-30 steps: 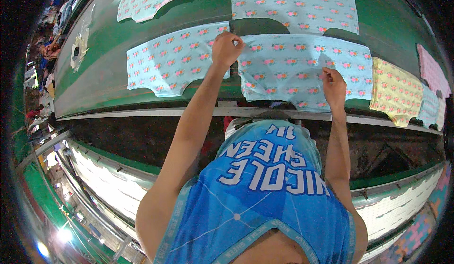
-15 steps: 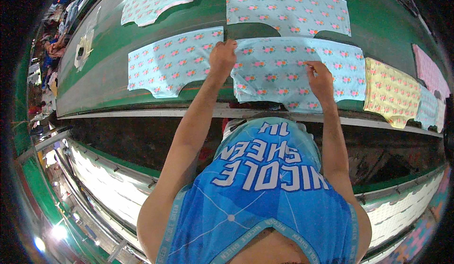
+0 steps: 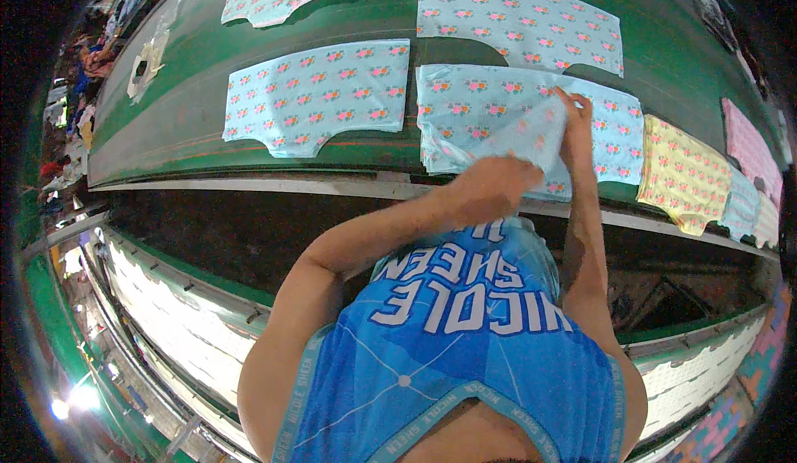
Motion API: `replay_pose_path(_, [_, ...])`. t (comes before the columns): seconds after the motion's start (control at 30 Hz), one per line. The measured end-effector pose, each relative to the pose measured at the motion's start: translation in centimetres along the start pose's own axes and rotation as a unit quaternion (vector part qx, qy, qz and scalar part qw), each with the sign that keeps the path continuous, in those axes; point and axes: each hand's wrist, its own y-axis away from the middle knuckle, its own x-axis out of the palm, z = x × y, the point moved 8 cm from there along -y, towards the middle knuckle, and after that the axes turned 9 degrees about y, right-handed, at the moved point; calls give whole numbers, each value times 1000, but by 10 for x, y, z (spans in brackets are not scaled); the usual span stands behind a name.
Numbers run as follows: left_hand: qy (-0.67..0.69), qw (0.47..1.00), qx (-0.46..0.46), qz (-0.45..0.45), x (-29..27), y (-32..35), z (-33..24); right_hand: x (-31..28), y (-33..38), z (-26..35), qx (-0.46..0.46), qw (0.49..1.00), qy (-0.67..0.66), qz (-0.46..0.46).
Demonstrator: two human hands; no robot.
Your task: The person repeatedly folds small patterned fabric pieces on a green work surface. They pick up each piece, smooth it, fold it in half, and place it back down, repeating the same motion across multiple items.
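Blue floral cloth (image 3: pixel 530 131), twelve o'clock, part-lifted
Right hand (image 3: pixel 577 127) pinches its edge, fingers nearly closed; left hand (image 3: pixel 496 184) blurred, grip unclear. Uneven pulling could skew the stack (image 3: pixel 438 166) beneath.

Bench (image 3: pixel 178 143) moderately lit. Two lamps (image 3: pixel 83 397), lower left, blown out with glare. Left hand (image 3: pixel 503 182) motion-blurred; floral cloth (image 3: pixel 490 102) reasonably sharp. Fisheye distortion bows straight edges; corners black, grain in dark margins.
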Motion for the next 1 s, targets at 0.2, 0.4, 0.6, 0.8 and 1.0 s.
replay_pose_path(0.2, [204,971,88,93,-38,34,-87,-110,15,-107,-30,972,177,-153])
replay_pose_path(0.4, [393,907,124,-84,-128,97,-46,-189,52,-138,79,937,291,-176])
replay_pose_path(0.6, [421,852,62,-304,-218,186,38,-167,44,-58,-16,940,-317,-123])
replay_pose_path(0.8, [83,810,-75,-576,-328,313,89,-104,1,75,-2,913,-406,39])
replay_pose_path(1.0, [-106,707,-146,-684,-387,424,140,7,-4,176,84,875,-476,27])
